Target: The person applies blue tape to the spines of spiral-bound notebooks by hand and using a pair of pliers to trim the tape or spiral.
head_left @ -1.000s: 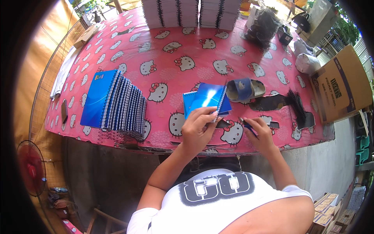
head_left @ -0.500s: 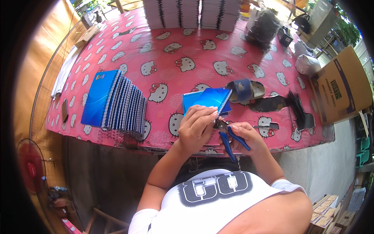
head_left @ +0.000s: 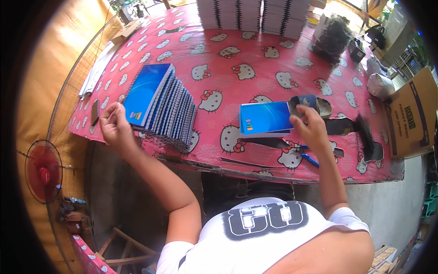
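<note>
At the left of the table stands a tall stack of spiral notebooks (head_left: 178,112), a blue-covered notebook (head_left: 150,91) on top. My left hand (head_left: 117,125) is beside that top notebook's left edge, fingers curled and pinched together; whether they grip its edge or anything else is hidden. A smaller pile of blue notebooks (head_left: 267,116) lies in front of me. At its right edge my right hand (head_left: 314,127) hovers, thumb and fingers apart, holding nothing. Pliers with blue handles (head_left: 310,160) rest on the table, partly covered by my right forearm.
A sandal (head_left: 325,108) lies behind my right hand. Black spiral coils (head_left: 364,130) and a cardboard box (head_left: 410,114) are at the right. Tall stacks of bound pads (head_left: 228,16) stand at the back. A phone-like dark object (head_left: 95,112) lies left; a red fan (head_left: 43,172) stands beyond the edge.
The pliers have left my right hand and lie on the table. My left hand has moved left to the tall stack, where the top notebook now sits turned around. The view has shifted.
</note>
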